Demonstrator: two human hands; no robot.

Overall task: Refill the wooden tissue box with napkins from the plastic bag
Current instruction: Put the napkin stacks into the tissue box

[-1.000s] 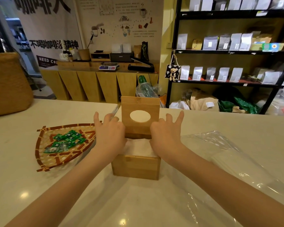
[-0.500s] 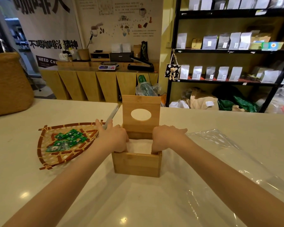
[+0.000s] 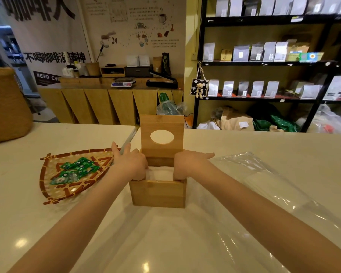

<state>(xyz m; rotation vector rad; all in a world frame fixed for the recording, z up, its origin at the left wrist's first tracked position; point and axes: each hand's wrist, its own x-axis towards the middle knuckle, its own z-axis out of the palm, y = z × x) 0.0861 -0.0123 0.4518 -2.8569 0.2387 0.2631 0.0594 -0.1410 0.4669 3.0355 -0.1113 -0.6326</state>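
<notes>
A square wooden tissue box [image 3: 158, 194] stands on the pale counter, its lid [image 3: 161, 152] with an oval hole tilted up at the back. White napkins [image 3: 159, 174] fill the box. My left hand [image 3: 130, 164] reaches into the left side of the box, fingers down along the napkins. My right hand [image 3: 187, 164] does the same on the right side, fingertips hidden inside. The clear plastic bag [image 3: 274, 194] lies flat and empty on the counter to the right, partly under my right arm.
A woven fan-shaped tray [image 3: 57, 186] with several green sachets lies left of the box. A large woven basket [image 3: 6, 107] stands at the far left. Shelves with pouches and a wooden sideboard stand behind the counter.
Both hands went from spread above the box to pressed down inside it at either side of the napkins. Since half a second ago they have barely moved.
</notes>
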